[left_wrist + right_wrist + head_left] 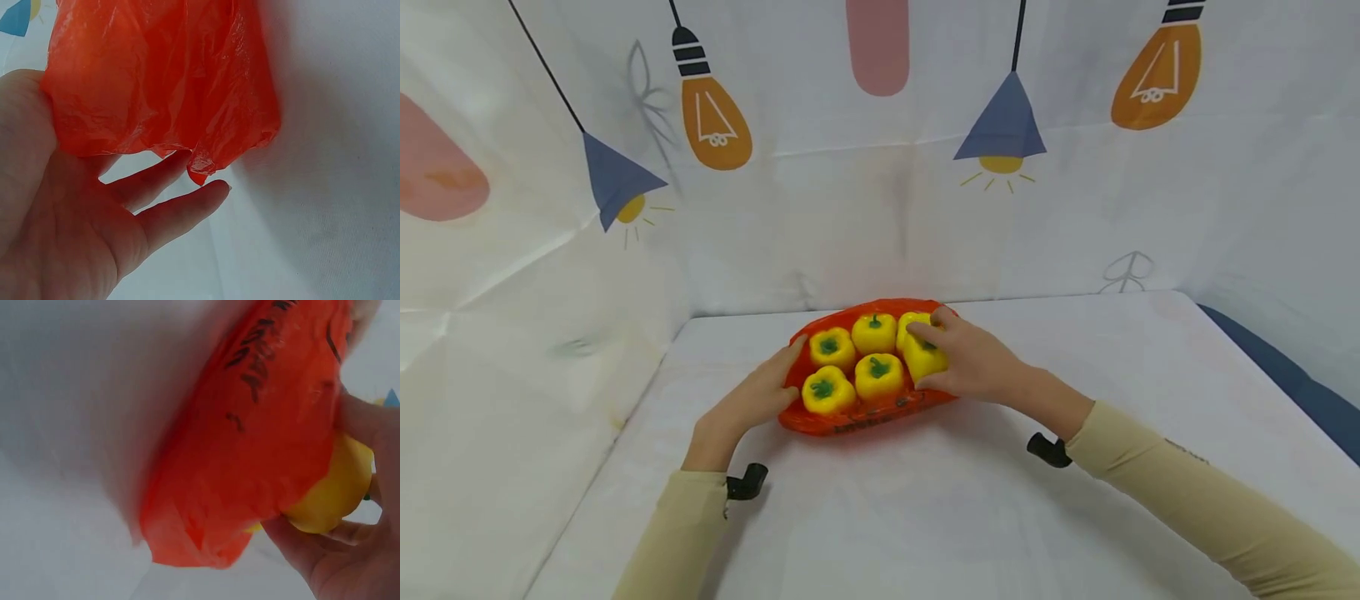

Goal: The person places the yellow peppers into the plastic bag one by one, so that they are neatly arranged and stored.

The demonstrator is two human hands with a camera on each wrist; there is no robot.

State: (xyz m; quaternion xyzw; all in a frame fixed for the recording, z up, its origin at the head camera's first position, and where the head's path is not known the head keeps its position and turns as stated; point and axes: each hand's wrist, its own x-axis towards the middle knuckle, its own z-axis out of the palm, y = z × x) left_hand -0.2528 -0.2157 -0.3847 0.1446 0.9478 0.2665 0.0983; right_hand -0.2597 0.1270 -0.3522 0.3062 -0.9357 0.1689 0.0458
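A red plastic bag (pixel 880 412) with black print lies spread wide, several yellow bell peppers (pixel 878 377) with green stems in it. At its right end my right hand (pixel 973 360) grips a yellow bell pepper (pixel 337 487), thumb and fingers round it; the bag's wall hides part of this pepper in the right wrist view. My left hand (pixel 760 392) holds the bag's left end by its rim. Below the red film (pixel 144 81) in the left wrist view, two fingers of that hand stretch out loosely; its thumb tip is hidden.
The bag stands on a white-covered table (pixel 880 517), near its back edge. Behind it hangs a white cloth (pixel 820 217) printed with lamps and bulbs. Black wrist-worn pieces (pixel 747 482) stick out at both cuffs. Something dark blue (pixel 1285 367) lies beyond the table's right edge.
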